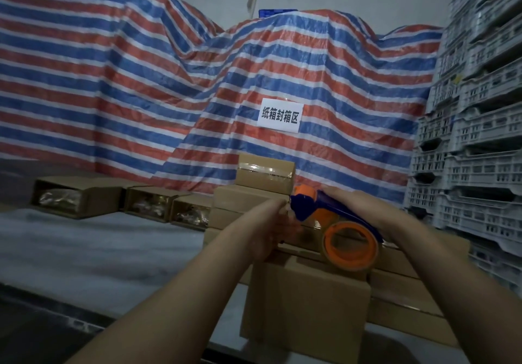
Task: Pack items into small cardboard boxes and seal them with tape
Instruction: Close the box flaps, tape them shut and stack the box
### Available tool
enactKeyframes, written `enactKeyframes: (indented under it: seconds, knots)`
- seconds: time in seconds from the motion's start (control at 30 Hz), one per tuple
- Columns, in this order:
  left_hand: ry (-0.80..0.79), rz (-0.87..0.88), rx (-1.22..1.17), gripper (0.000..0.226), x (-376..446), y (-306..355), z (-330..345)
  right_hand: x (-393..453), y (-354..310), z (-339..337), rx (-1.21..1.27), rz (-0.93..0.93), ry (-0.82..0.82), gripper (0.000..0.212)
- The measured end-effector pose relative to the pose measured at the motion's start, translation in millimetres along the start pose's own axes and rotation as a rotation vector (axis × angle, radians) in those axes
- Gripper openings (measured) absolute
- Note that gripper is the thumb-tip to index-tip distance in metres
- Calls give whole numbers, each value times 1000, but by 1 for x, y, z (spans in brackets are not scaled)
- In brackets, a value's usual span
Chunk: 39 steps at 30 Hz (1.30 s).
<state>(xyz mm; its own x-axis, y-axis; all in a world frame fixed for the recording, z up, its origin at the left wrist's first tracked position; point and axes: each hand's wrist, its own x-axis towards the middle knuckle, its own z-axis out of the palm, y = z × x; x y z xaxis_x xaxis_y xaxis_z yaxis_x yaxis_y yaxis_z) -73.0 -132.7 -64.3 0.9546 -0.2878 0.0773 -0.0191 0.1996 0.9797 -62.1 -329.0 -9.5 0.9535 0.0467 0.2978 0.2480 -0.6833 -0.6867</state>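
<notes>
The right hand [364, 208] is gripping the blue handle of the tape gun [319, 208], fingers curled over it, with the orange tape roll [350, 246] hanging at its near end. The gun's nose is sitting at the far edge of the near box [305, 304], a closed carton on the table [93, 250]. The left hand [268, 228] is bracing that box at its far left corner, fingers reaching forward beside the gun's nose; how tightly they are curling, I cannot tell. Behind, closed boxes are standing in a stack [240, 208], the top box [265, 175] showing clear tape across it. To the left, three open boxes [147, 204] are lying in a row, shiny bagged items showing inside. A striped tarp [141, 81] is hanging behind with a white sign [280, 115] on it, and grey crates [477, 137] are towering on the right.
</notes>
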Motion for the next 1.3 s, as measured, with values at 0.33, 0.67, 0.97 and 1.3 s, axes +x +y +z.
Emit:
enactKeyframes:
  seconds: [0.33,0.67,0.97,1.3]
  knots:
    - [69,-10,36,18,2,0,4,5,6,0,23,-60,12,50]
    - [342,50,-107,19,15,-19,-7,17,-1,-30,-51,189,-244,64]
    - [421,185,-148,16,18,-24,-23,28,-2,-21,-165,149,-308,57]
    - [455,206,167,28,19,-64,-59,42,-33,7,-555,91,-353,37]
